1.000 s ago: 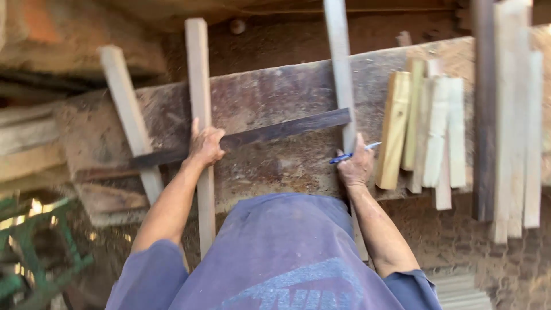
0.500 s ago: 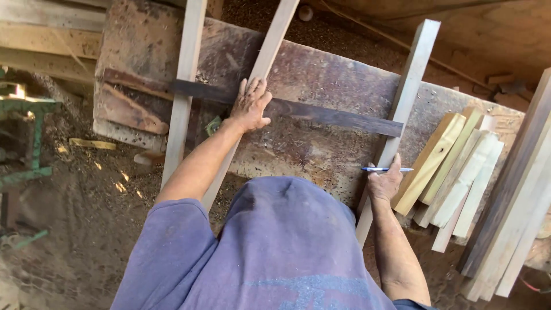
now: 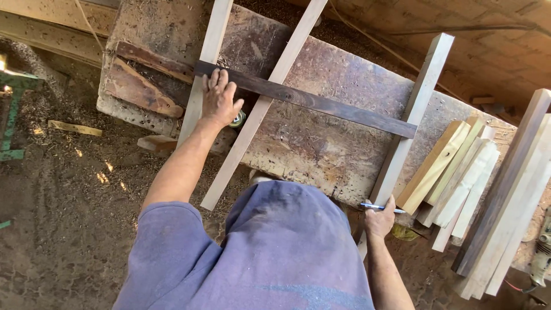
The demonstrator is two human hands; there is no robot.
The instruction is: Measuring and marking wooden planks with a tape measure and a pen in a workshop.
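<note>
A dirt floor [image 3: 63,229] strewn with sawdust and offcuts surrounds a broad, stained, dark wooden tabletop [image 3: 321,138] that fills the middle of the view. Three long pale squared timber battens lie across it and overhang its near edge: the left batten [image 3: 209,51], the middle batten [image 3: 270,92] set at a slant, and the right batten [image 3: 410,123]. A thin dark wooden strip [image 3: 310,102] lies flat across all three, touching each. To the right sits a bundle of short pale wood blocks [image 3: 453,178], and beyond it a stack of longer planks [image 3: 511,195].

The left hand [image 3: 219,100] is spread flat, fingers apart, pressing the left batten just below the dark strip. The right hand [image 3: 380,219] is closed round a blue pen [image 3: 379,207] at the near end of the right batten, at the tabletop's edge.

The battens look stiff, dry and fairly light, so one hand can likely shift each. Loose on the tabletop, they will probably pivot when pushed at an end; gripping near the middle, across the width, should steady them. The dark strip seems thin and liable to slide, so pressing it down at a crossing would hold it best.
</note>
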